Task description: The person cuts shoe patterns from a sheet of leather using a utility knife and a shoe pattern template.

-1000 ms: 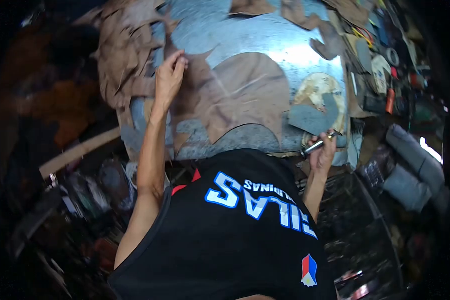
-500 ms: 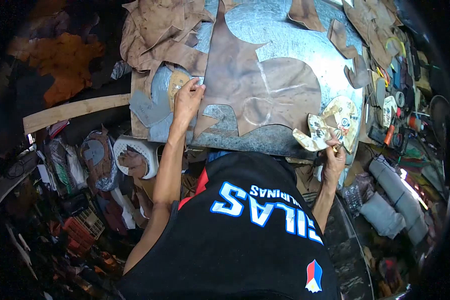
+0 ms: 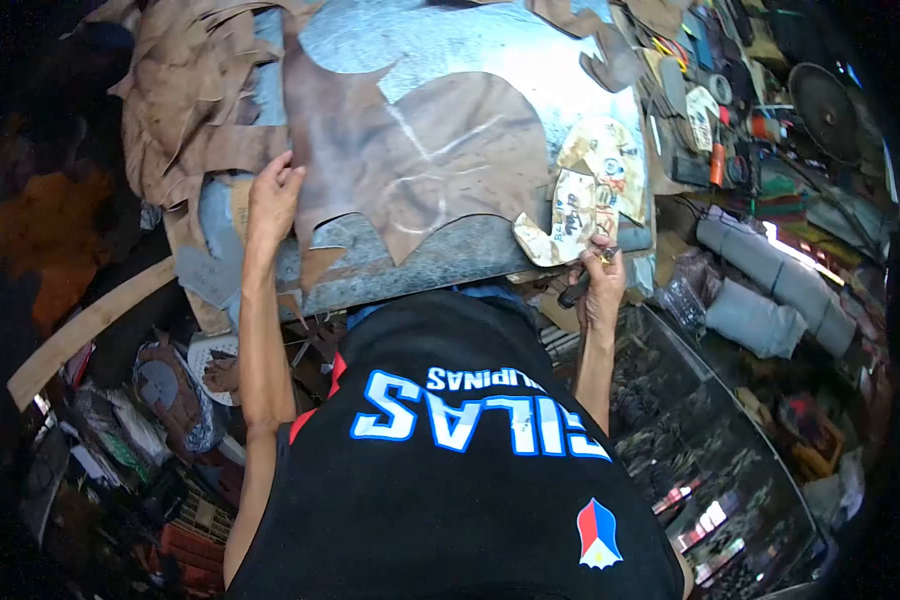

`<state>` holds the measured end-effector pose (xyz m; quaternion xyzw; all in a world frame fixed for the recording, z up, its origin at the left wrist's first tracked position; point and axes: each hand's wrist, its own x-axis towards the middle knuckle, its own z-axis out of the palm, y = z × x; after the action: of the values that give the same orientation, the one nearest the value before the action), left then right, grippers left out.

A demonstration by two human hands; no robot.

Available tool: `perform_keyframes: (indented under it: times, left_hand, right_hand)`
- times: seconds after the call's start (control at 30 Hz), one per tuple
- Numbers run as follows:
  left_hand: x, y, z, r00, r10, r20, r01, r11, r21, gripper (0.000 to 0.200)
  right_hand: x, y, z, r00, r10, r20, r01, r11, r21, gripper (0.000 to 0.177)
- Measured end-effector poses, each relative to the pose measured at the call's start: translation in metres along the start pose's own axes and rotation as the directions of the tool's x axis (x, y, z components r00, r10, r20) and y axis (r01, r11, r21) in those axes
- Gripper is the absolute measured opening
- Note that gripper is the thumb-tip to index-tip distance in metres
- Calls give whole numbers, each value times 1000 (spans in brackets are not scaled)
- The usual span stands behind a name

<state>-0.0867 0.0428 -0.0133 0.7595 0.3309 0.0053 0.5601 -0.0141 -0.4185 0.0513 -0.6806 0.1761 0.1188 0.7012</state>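
A large brown leather piece (image 3: 360,130) with white chalk lines lies over the metal-topped table (image 3: 410,270). At its left edge is my left hand (image 3: 273,203), fingers closed with the tips on the leather's margin. My right hand (image 3: 602,285) is closed at the table's front right corner, around a dark-handled tool (image 3: 573,293); a small yellow bit shows by the fingertips, and I cannot tell the tool's kind. Those fingertips meet the lower edge of a cream, curved pattern piece (image 3: 572,215) with handwriting. Another stained pattern piece (image 3: 620,150) lies behind it.
Leather scraps (image 3: 200,100) are heaped at the table's left, beside a grey template (image 3: 208,275). A wooden strip (image 3: 90,325) juts out on the left. Tools and an orange-handled item (image 3: 717,165) crowd the right side. Wrapped rolls (image 3: 770,270) lie farther right.
The view has shifted, so the table appears farther left and higher. The cream pattern piece has turned, showing its writing, with my right hand now below its lower right edge. My left hand stays at the leather's edge.
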Motion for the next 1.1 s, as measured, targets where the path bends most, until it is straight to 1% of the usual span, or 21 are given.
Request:
perform_keyframes:
  times: [0.03,0.17,0.23,0.27,0.3,0.37,0.43,0.47,0.5,0.57,0.6,0.63,0.7,0.73,0.77,0.83,0.87,0.9,0.97,1.0,1.1]
  left_hand:
    - [2,-4,0,998,-23,56,28,997,-76,45]
    - [2,-2,-3,997,-57,48,60,996,-63,44]
    - [6,0,-9,978,-77,193,113,977,-181,47]
    - [7,1,-11,975,-82,205,116,981,-155,47]
    - [5,3,-11,976,-85,199,116,982,-150,47]
    - [3,7,-8,984,-113,141,122,991,-60,46]
    - [5,0,-7,984,-122,127,133,988,-82,45]
    - [5,-4,-8,984,-132,116,144,984,-105,44]
    - [5,-3,-8,984,-134,115,146,984,-105,44]
    - [5,-2,-10,976,-126,175,153,977,-148,48]
    - [4,-2,-10,976,-132,175,158,976,-148,48]
    - [3,-2,-10,976,-126,176,154,976,-157,47]
    - [2,0,-9,977,-124,172,153,974,-165,47]
    - [1,1,-8,977,-132,166,163,969,-187,46]
    - [-1,3,-6,977,-139,160,171,963,-209,46]
    - [-4,13,-4,979,-145,142,171,966,-193,45]
    - [-5,16,-3,981,-147,129,169,970,-177,45]
    - [-6,15,-3,981,-150,123,170,970,-175,45]
    - [-5,12,-2,981,-147,125,173,959,-226,44]
    - [-6,14,-1,982,-147,116,170,959,-226,44]
    - [-8,14,0,989,-126,83,140,972,-188,46]
  right_hand:
    - [-1,1,-3,1000,-23,-21,23,999,32,31]
    - [0,-2,-13,995,-43,-91,48,997,55,36]
    - [2,-4,-19,998,9,-68,-8,1000,7,36]
    - [3,-4,-19,998,12,-63,-12,1000,12,36]
    - [3,-6,-19,998,14,-60,-13,1000,9,36]
    - [9,-9,-16,999,12,-52,-11,1000,7,36]
    - [14,-12,-10,998,44,-54,-42,999,30,37]
    - [20,-12,-8,999,25,-29,-24,999,31,31]
    - [26,-12,-6,999,26,-27,-26,999,29,31]
    - [39,-14,-2,999,40,9,-40,999,-23,24]
    - [46,-16,1,998,50,26,-48,998,-45,20]
    - [51,-18,3,998,55,27,-53,997,-47,20]
    - [63,-22,9,992,55,110,-38,988,-151,21]
    - [66,-26,14,986,97,135,-67,976,-209,22]
    - [70,-27,17,985,100,140,-69,975,-209,22]
    - [76,-28,26,963,108,246,-32,955,-293,21]
    - [78,-32,30,955,124,268,-18,931,-366,20]
    - [79,-32,35,953,126,275,-18,931,-365,20]
    - [80,-32,44,950,146,276,-16,905,-425,25]
    - [80,-35,48,946,150,289,1,887,-462,25]
    - [87,-30,50,933,183,309,-29,896,-443,26]
